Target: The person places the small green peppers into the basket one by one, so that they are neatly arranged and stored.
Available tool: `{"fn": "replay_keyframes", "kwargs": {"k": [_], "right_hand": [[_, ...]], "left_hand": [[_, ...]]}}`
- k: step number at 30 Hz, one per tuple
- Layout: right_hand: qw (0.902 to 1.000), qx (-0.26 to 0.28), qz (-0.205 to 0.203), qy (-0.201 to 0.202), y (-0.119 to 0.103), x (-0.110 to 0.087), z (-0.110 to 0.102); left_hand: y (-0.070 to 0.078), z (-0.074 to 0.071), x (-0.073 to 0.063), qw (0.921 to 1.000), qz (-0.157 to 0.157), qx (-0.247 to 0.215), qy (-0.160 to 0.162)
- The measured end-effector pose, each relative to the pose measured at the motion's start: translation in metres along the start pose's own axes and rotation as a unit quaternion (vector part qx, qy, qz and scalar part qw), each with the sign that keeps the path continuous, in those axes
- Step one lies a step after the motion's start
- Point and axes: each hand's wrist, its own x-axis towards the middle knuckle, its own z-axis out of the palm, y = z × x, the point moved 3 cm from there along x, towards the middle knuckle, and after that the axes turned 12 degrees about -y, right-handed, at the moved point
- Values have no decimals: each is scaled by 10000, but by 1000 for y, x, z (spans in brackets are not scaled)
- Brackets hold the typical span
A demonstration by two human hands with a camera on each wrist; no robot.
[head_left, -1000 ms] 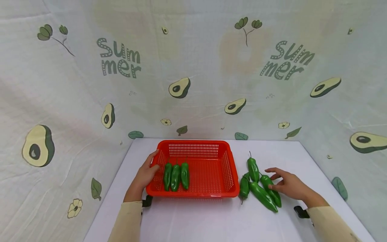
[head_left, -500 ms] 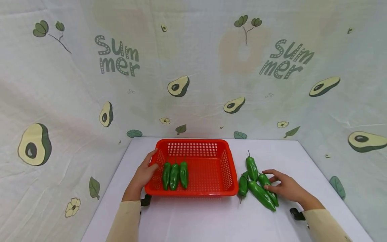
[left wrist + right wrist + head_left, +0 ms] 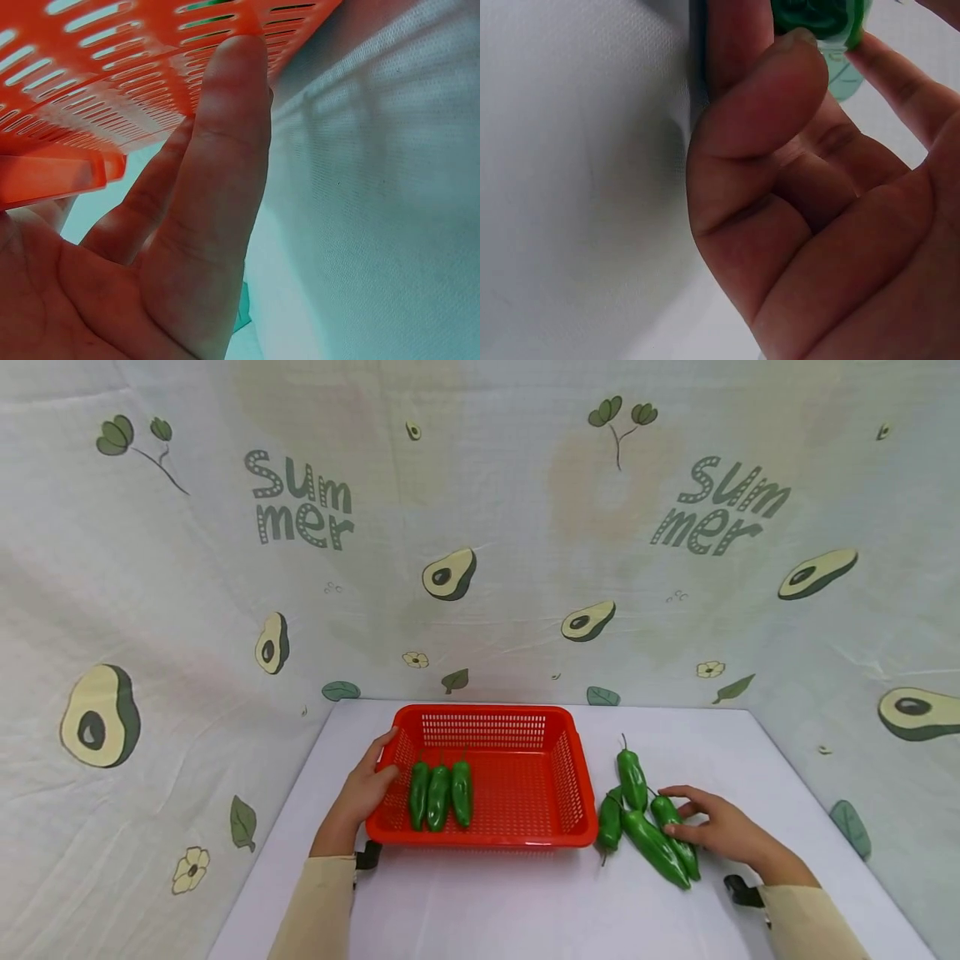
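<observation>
A red plastic basket (image 3: 480, 841) with slotted walls stands on the table. My left hand (image 3: 363, 793) holds its left side, the thumb over the rim and the fingers against the outer wall. Three green peppers (image 3: 438, 799) lie side by side in the basket's left half. To the right of the basket, my right hand (image 3: 718, 831) grips a green pepper (image 3: 663, 810) between thumb and fingers, close to the tabletop. In the right wrist view the curled fingers meet the pepper (image 3: 821, 19), which is mostly cut off at the top edge.
Three more green peppers lie beside the gripped one: one upright at the back (image 3: 632, 779), one close to the basket (image 3: 610, 827), one slanting forward (image 3: 656, 850). A white cloth with avocado prints (image 3: 510, 668) encloses the white table (image 3: 525, 902).
My right hand has come slightly closer around the rightmost pepper, its fingers lower on it. The left hand stays on the basket. The whole head view shifts a little.
</observation>
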Motion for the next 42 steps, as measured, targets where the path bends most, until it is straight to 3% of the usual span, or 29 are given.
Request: {"fn": "replay_keyframes", "kwargs": {"k": [7, 18, 26, 42], "right_hand": [[9996, 244, -82, -85, 1, -1, 1], [9958, 810, 406, -141, 8, -5, -1], [9886, 1408, 500, -200, 10, -5, -2], [9916, 1199, 388, -276, 6, -5, -7]], "left_hand": [[2, 0, -1, 9998, -31, 193, 7], [2, 2, 0, 9999, -103, 97, -31], [3, 1, 0, 10000, -10, 54, -47], [1, 1, 1, 9998, 135, -141, -22]]}}
